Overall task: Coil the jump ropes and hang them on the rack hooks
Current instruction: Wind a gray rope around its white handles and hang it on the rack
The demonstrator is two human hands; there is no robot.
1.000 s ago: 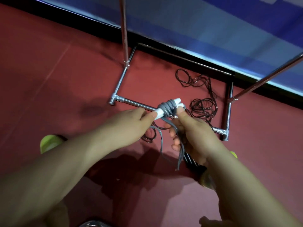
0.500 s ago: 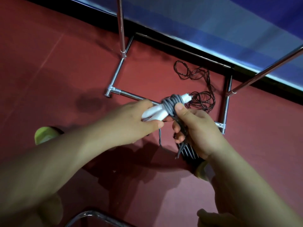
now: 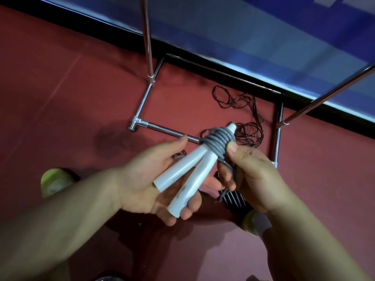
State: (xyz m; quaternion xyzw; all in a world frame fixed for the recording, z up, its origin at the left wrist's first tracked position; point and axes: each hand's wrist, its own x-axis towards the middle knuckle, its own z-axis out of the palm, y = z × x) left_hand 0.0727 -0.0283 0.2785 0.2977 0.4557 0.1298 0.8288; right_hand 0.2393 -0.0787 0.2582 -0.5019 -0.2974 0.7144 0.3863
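A grey jump rope [image 3: 218, 141] is wound in tight turns round the tops of its two white handles [image 3: 187, 179], which splay apart toward me. My left hand [image 3: 146, 179] lies palm up under the handles, fingers loosely bent beneath them. My right hand [image 3: 251, 175] grips the hanging grey rope strands, thumb pressed against the wound turns. A second, dark jump rope [image 3: 243, 118] lies tangled on the red floor inside the base of the chrome rack [image 3: 162, 129]. No hooks are in view.
The rack's two chrome uprights [image 3: 147, 37] rise past the camera, one at the left and one slanting at the right. A blue wall panel [image 3: 263, 37] runs behind the rack. Green shoes [image 3: 53, 182] show at the left and under my right wrist.
The bundle has risen closer to the camera. My left hand has turned palm up and loosened, so the handles now lie across it and spread apart. My right hand keeps its grip.
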